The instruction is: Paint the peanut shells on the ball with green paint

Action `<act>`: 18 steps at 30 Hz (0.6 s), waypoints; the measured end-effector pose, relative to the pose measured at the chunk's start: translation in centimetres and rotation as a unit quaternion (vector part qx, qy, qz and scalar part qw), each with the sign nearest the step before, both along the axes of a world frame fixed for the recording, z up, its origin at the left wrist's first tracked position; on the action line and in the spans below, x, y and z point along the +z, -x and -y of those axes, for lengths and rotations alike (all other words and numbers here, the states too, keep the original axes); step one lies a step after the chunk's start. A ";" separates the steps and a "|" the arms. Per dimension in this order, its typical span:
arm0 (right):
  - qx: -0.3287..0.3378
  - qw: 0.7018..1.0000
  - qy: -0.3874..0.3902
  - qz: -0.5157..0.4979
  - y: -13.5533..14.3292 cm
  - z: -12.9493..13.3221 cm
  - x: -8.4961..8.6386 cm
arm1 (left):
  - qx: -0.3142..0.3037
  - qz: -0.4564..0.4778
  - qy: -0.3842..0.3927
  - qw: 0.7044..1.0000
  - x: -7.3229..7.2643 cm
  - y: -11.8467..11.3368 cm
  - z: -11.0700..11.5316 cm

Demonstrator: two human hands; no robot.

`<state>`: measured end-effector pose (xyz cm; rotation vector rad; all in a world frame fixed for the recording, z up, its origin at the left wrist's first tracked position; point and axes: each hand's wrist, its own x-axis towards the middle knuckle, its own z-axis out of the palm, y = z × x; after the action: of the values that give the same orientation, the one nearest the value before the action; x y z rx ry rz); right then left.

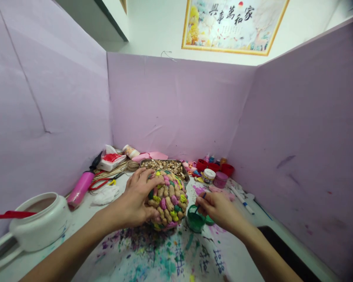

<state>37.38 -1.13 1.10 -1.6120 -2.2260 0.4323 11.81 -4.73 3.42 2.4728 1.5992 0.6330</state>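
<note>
A round object covered in peanut shells, some plain and others painted pink, yellow or green, rests on the paint-stained table. My left hand grips its left side, thumb low and fingers spread over the top. To the right, my right hand pinches a thin dark blue brush. The brush's lower end is in a small jar of green paint. Partly hidden behind that hand is a green lid.
A white pot with a red-handled tool stands at left, near a pink bottle and red scissors. Behind are a tray of shells, red cups and paint jars. Markers lie right. Purple panels enclose the table.
</note>
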 end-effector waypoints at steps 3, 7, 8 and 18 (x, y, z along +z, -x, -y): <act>-0.002 1.000 -0.001 0.004 0.1 0.1 0.1 | 0.000 -0.001 -0.006 1.000 -0.1 0.0 -0.1; -0.005 1.000 0.000 0.007 0.1 0.2 0.3 | -0.007 -0.001 -0.019 1.000 -0.3 0.1 -0.2; -0.005 1.000 0.000 0.006 0.1 0.2 0.3 | -0.005 -0.002 -0.018 1.000 -0.3 0.2 -0.2; -0.005 1.000 0.007 -0.010 0.0 -0.1 0.1 | -0.002 -0.005 -0.019 1.000 -0.4 0.1 -0.3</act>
<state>37.42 -1.07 1.24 -1.6190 -2.2043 0.4609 11.75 -4.45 3.05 2.5090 1.5997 0.6575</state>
